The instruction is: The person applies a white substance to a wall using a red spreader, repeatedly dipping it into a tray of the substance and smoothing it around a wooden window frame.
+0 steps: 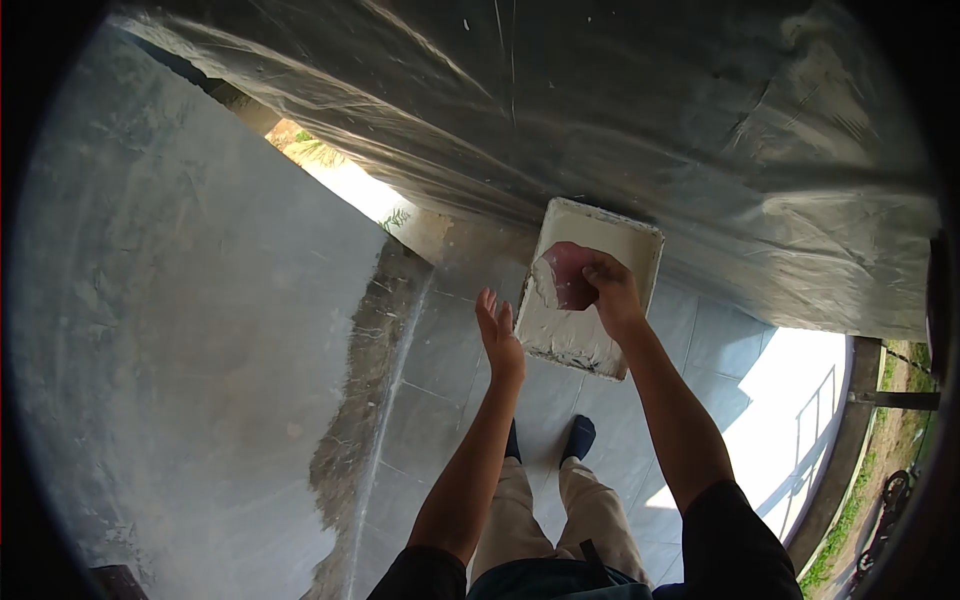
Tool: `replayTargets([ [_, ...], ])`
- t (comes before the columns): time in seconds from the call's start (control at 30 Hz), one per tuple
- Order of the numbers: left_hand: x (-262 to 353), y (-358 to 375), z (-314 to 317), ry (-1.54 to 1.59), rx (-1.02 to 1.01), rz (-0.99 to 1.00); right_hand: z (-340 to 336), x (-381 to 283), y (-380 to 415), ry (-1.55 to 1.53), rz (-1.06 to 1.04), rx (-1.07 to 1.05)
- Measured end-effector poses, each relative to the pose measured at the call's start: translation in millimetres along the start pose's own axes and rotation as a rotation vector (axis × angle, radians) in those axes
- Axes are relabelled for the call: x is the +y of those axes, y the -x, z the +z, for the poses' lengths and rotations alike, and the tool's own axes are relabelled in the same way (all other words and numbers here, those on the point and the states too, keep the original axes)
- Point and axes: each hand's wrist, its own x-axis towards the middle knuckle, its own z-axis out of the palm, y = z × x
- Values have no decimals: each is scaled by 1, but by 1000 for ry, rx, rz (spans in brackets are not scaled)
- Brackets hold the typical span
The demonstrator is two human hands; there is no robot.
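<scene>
My right hand (612, 287) grips a reddish flat scraper (573, 277) with whitish paste on its left edge. The scraper is over a rectangular white tray (585, 338), whose inside is coated with pale paste and whose rim is smeared. At the tray's left side is my left hand (500, 335), fingers apart and nothing in them. Whether that hand touches the tray's edge I cannot tell.
A grey wall (220, 270) with a rough unfinished strip (365, 350) stands on the left. Plastic sheeting (600, 110) hangs across the top and right. Below are floor tiles (540, 400) and my feet in dark socks (579, 438). A railing (840, 480) borders the right.
</scene>
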Motion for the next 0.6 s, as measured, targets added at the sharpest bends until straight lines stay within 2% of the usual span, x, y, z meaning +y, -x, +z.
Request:
replayTargets([
  [0.07,26,-6,2,33,-7,49,19,-24,3,-138,-5,-39],
  [0.2,74,-20,-4,40,8,106,53,-58,3,-203,51,-55],
  [0.33,127,-32,-18,36,53,164,97,-90,10,-246,37,-179],
  [0.6,223,-55,-90,-38,154,348,211,-126,15,-308,27,-435],
])
